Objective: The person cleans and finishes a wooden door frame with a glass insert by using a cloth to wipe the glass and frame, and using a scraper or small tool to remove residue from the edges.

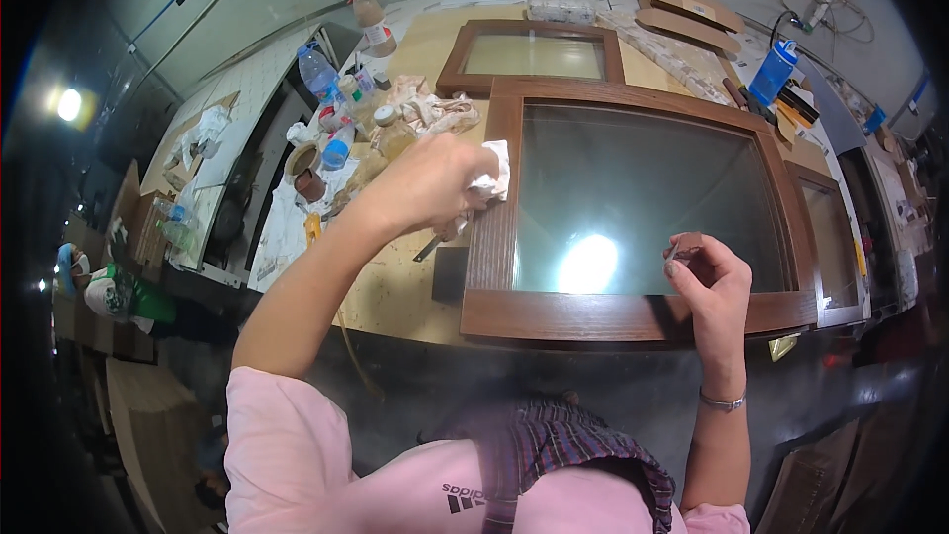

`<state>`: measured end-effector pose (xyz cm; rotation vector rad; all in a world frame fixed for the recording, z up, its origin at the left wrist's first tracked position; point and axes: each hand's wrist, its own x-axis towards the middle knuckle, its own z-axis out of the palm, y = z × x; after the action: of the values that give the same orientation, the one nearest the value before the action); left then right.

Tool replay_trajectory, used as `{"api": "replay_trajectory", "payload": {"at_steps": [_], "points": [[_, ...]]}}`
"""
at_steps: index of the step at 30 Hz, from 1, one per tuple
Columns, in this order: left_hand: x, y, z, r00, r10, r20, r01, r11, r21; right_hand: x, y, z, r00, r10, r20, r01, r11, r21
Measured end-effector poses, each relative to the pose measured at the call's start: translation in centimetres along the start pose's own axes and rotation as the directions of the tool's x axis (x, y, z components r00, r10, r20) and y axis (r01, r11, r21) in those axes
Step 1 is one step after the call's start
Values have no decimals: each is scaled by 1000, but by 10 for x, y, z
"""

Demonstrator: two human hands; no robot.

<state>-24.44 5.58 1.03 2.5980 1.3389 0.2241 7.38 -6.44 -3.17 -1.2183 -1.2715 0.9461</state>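
A brown wooden frame with a glass pane [643, 198] lies flat on the table before me. My left hand [430, 178] is closed on a crumpled white wipe [500, 166], which touches the frame's left side; whether it is cloth or paper I cannot tell. Below that hand sticks out a thin dark strip [427, 249], perhaps a tool; its hold is hidden. Over the lower right of the glass, my right hand [714, 282] pinches a small, thin brown piece [689, 241] between thumb and fingers. A bright lamp reflection shows in the pane.
A smaller glazed frame [534, 27] lies beyond, and another [828, 237] at the right. Several bottles [395, 129], a crumpled rag [435, 111] and an open can [303, 160] crowd the left. Cardboard [689, 10] and a blue bottle [773, 72] stand far right.
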Motion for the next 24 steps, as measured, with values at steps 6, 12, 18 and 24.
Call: {"api": "replay_trajectory", "payload": {"at_steps": [6, 12, 18, 24], "points": [[8, -12, 4, 996, 88, -17, -89, 994, -60, 2, 11, -4, 996, -86, -18, 85, 993, -81], [8, -7, -4, 996, -21, 88, 30, 993, -114, 1, 6, -5, 1000, -25, -8, 24, 997, -80], [9, 1, -9, 995, -3, 95, 7, 999, -42, 2, 8, -4, 999, -47, -19, 46, 996, -75], [14, -9, -8, 991, 37, 130, -27, 996, -81, 2, 5, -4, 1000, 0, -8, -1, 998, -57]]}}
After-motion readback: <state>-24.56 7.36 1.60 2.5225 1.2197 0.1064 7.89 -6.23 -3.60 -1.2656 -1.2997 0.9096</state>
